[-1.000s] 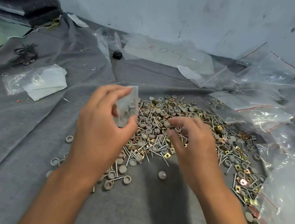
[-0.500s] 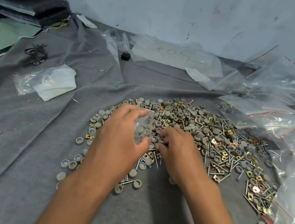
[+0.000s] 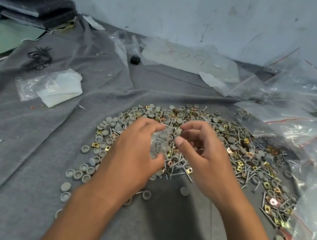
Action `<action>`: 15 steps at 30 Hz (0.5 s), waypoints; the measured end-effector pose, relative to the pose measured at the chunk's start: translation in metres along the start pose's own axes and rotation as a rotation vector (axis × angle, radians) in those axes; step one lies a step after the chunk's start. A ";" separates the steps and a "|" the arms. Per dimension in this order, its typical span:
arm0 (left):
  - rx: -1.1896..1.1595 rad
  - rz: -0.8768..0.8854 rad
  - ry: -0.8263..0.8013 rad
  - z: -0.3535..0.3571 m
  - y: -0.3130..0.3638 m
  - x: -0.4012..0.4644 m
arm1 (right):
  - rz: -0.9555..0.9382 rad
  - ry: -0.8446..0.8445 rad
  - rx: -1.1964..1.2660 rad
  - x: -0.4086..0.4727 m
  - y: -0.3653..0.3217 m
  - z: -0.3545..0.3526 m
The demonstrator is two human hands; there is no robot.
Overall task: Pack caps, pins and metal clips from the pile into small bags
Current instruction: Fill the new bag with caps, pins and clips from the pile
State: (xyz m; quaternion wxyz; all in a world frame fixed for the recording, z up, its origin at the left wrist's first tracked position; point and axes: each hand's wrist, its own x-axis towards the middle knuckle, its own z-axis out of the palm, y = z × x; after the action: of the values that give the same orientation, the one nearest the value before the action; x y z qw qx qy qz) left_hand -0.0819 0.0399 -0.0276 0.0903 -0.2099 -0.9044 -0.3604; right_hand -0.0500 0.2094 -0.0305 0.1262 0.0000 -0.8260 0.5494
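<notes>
Right hand (image 3: pixel 204 156) has come up off the pile (image 3: pixel 201 148) pinching a grey cap (image 3: pixel 179 132), now right at the small bag (image 3: pixel 160 143) the left hand (image 3: pixel 137 154) grips, so it's probably about to drop in

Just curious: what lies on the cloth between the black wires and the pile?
In the head view, a clear bag with white sheets lies between the black wires and the pile.

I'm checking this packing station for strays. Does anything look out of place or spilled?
Yes. A few grey caps lie scattered on the grey cloth, apart from the main pile at its near left edge. One cap sits alone between the forearms. Nothing looks damaged.
</notes>
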 end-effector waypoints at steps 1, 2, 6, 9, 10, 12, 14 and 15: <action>-0.006 -0.003 -0.004 0.000 0.000 0.001 | -0.036 -0.007 0.022 -0.002 -0.004 0.003; -0.014 -0.003 -0.008 0.001 0.000 0.001 | -0.065 -0.005 0.025 -0.004 -0.007 0.006; -0.049 -0.001 -0.018 0.002 0.002 0.001 | -0.176 0.082 -0.119 -0.008 -0.011 0.019; -0.063 0.003 -0.017 0.002 0.001 0.000 | -0.241 0.120 -0.193 -0.008 -0.011 0.019; -0.070 0.005 -0.015 0.002 0.001 0.000 | -0.266 0.129 -0.240 -0.008 -0.011 0.019; -0.076 0.006 -0.009 0.001 0.001 -0.001 | -0.294 0.128 -0.338 -0.007 -0.009 0.019; -0.071 0.000 0.002 -0.001 0.001 -0.001 | -0.269 0.133 -0.333 -0.006 -0.006 0.015; -0.069 -0.008 0.018 -0.003 0.000 -0.001 | -0.244 0.158 -0.292 -0.004 -0.004 0.011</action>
State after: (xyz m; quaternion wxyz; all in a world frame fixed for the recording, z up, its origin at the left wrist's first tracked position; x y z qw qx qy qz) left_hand -0.0813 0.0379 -0.0259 0.0895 -0.2063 -0.8913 -0.3937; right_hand -0.0481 0.1976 -0.0313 0.2548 0.0387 -0.8784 0.4026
